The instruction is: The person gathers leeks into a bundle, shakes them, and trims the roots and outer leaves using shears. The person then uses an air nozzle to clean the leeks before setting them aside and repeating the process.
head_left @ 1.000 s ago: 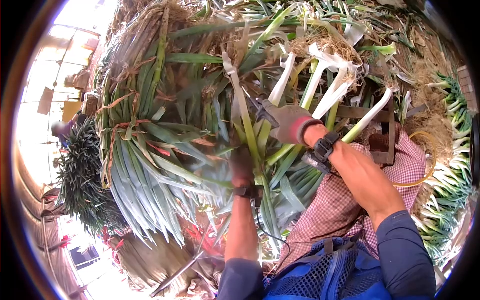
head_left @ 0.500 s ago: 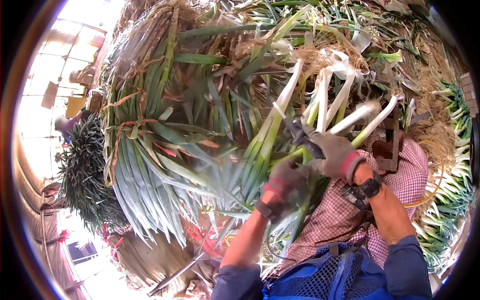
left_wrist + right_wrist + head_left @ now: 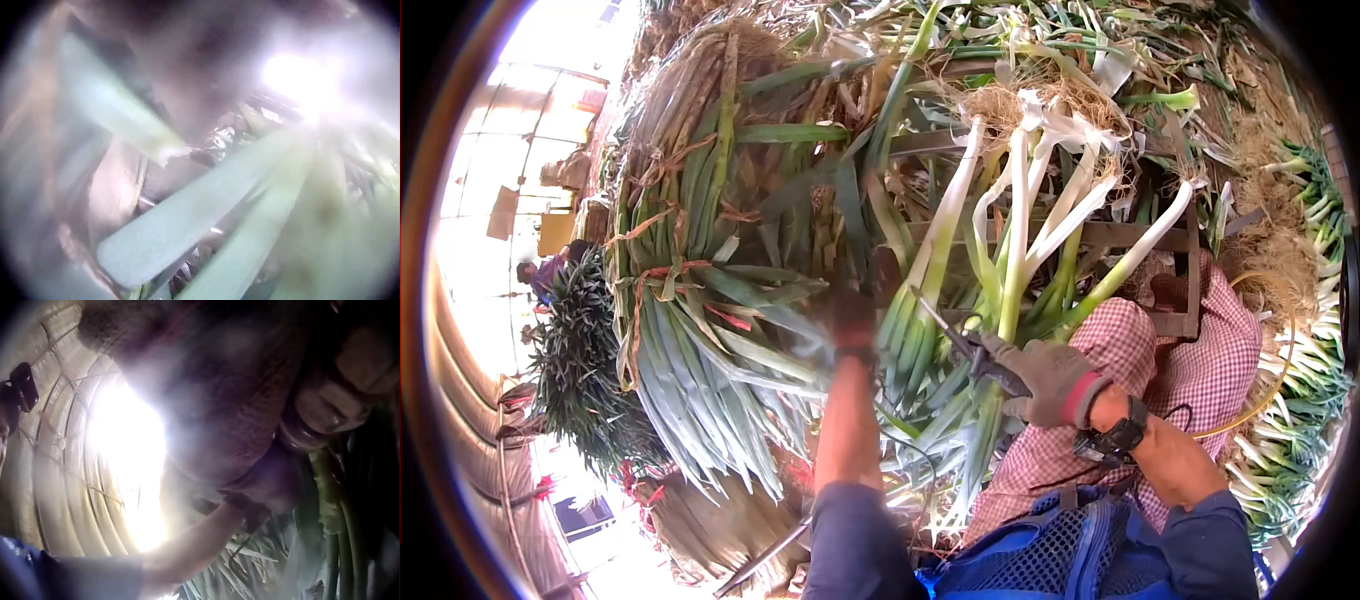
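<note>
- Plainly, the right hand [image 3: 1045, 381], in a grey glove with a red cuff, grips a black-handled tool [image 3: 1000, 373]; its thin nozzle points away from the body and toward the left hand's side. Perhaps it is an air gun.
- From where I stand, the left hand [image 3: 852, 318] is a blur against green leaves. Whether it holds any, I cannot tell; the left wrist view is too smeared to settle it.
- Between the hands and just beyond them lie long green onions [image 3: 947, 220], white stems facing away, leaves toward the lap. The nozzle sits close over them; touching or apart, I cannot say. A slip of the right wrist could jab a stem and bruise it.
- Left of the left hand, a tied bundle [image 3: 662, 330] spreads its leaves close by. A hasty pull there could tear leaves or loosen the tie.
- Farther beyond both hands, tangled roots [image 3: 995, 105] could drag neighbouring stems along if one were yanked.
- Right of the right hand, past checked trousers [image 3: 1115, 340], a yellow hose [image 3: 1286, 368] curves; should it snag on the brown frame [image 3: 1193, 265] and feed that tool, it could jerk the arm.
</note>
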